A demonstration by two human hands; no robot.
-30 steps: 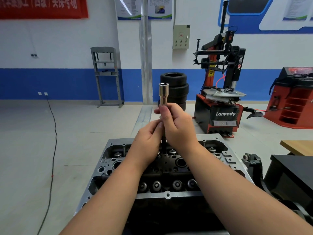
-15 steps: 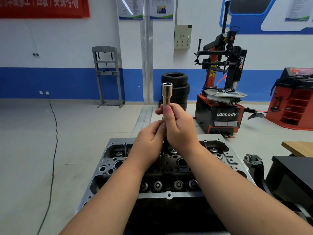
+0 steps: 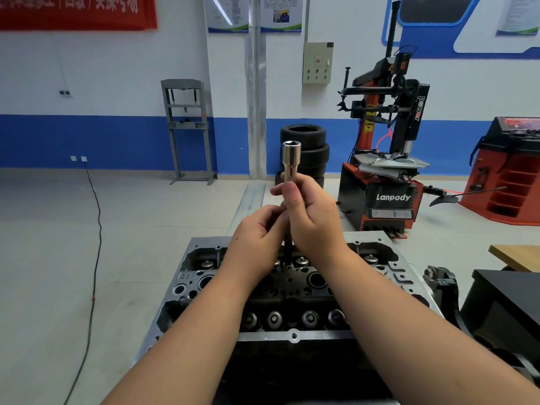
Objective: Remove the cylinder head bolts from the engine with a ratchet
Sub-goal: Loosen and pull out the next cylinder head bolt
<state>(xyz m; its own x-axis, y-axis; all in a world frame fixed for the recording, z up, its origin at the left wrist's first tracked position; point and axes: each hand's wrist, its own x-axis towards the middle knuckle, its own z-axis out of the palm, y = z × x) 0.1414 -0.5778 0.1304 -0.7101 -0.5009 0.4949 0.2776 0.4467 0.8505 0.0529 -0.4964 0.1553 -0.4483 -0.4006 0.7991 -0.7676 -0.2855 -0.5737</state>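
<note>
I am holding a chrome deep socket (image 3: 291, 162) upright in front of me with my right hand (image 3: 311, 217), its open end pointing up and its lower part wrapped by my curled fingers and thumb. A dark shaft (image 3: 287, 249) is running down out of the bottom of my fist toward the engine; whether it is a bolt or an extension bar I cannot tell, because my hands are covering the place where it meets the socket. My left hand (image 3: 258, 233) is pressing in against the right from the side, its fingertips (image 3: 277, 216) curled and pinching the same tool just under my right thumb.

Below my forearms the cylinder head (image 3: 187, 290) is lying flat, with its pale metal rim framing a dark interior. A row of round valve spring caps (image 3: 309, 317) is showing along the near side, and more caps are sitting along the far side, just beneath my hands. The lower end of the dark shaft is hanging over the middle of the head; I cannot tell whether it is touching.

Behind the engine, a stack of tyres (image 3: 305, 150) is standing against the blue-and-white wall, and a red and black tyre changer (image 3: 385, 182) is standing to the right of it. A grey press frame (image 3: 187, 130) is standing further left.
</note>
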